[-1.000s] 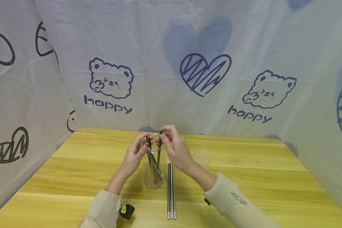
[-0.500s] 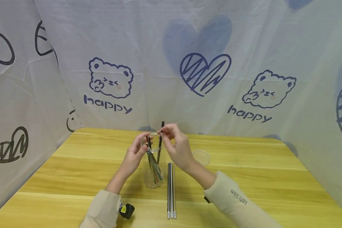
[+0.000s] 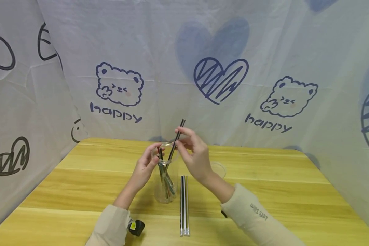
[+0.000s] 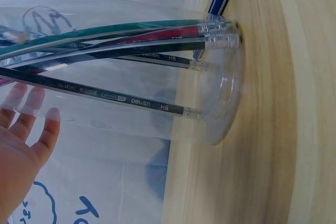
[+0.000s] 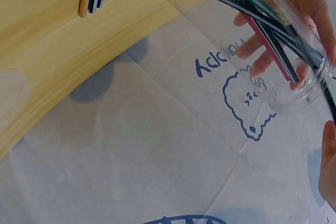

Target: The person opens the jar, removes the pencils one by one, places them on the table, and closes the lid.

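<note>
A clear plastic jar [image 3: 158, 191] stands upright on the table, several pencils [image 4: 131, 24] leaning inside, among them green, red and dark ones. My left hand [image 3: 144, 169] grips the jar around its upper part, just below the rim. Between thumb and fingers, my right hand [image 3: 197, 153] pinches a dark pencil [image 3: 174, 145] that slants up out of the mouth. Its upper end rises above the hand, while its lower part is still inside the jar. In the right wrist view, the right hand shows only at the right edge.
Three pencils [image 3: 185, 205] lie side by side on the wooden table [image 3: 264, 194], right of the jar, eraser ends toward me. A round clear lid [image 3: 219, 169] lies behind my right wrist. A printed cloth [image 3: 172, 102] hangs behind the table.
My right hand has moved up and slightly right, drawing the dark pencil higher and tilting its top rightward. The left hand and jar have stayed in place.
</note>
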The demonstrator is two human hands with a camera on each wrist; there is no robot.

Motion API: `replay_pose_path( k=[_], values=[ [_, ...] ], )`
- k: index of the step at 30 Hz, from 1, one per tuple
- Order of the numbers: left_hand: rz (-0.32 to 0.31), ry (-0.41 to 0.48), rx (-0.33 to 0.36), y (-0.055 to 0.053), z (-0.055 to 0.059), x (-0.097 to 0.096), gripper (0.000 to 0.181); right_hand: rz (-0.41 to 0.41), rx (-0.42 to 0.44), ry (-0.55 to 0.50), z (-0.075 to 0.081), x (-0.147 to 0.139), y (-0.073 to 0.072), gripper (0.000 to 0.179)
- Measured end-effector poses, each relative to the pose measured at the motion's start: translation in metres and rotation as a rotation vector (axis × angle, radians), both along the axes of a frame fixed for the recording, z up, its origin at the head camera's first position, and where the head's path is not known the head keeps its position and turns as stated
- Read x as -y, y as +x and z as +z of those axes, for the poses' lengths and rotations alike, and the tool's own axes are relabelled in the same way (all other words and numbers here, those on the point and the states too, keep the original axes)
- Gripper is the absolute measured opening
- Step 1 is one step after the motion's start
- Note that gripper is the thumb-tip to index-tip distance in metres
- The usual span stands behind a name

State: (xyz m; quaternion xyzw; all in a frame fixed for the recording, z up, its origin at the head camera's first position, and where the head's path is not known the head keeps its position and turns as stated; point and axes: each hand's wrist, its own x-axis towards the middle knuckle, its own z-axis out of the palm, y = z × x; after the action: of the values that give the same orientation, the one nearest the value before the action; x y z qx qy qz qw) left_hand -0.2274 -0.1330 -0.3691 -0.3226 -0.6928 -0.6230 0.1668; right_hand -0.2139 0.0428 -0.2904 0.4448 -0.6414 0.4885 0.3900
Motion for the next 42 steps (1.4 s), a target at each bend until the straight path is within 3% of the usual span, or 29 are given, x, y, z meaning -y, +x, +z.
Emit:
replay_pose_path(
  k=[11,25,37,42],
  values=[
    [-0.006,0.005,-0.001,0.0,-0.001,0.0,0.04,0.009,-0.005,-0.037,0.003,-0.004,0.0,0.054],
    [-0.007,0.013,-0.002,0.0,-0.002,-0.001,0.042,0.082,0.078,-0.205,0.01,-0.015,0.0,0.036],
    [-0.001,0.011,-0.001,0.0,-0.001,-0.001,0.042,0.043,0.153,-0.302,0.018,-0.026,0.003,0.062],
    [0.003,0.007,-0.004,0.0,-0.001,-0.001,0.042,0.091,0.15,-0.355,0.019,-0.031,0.001,0.056]
  ],
)
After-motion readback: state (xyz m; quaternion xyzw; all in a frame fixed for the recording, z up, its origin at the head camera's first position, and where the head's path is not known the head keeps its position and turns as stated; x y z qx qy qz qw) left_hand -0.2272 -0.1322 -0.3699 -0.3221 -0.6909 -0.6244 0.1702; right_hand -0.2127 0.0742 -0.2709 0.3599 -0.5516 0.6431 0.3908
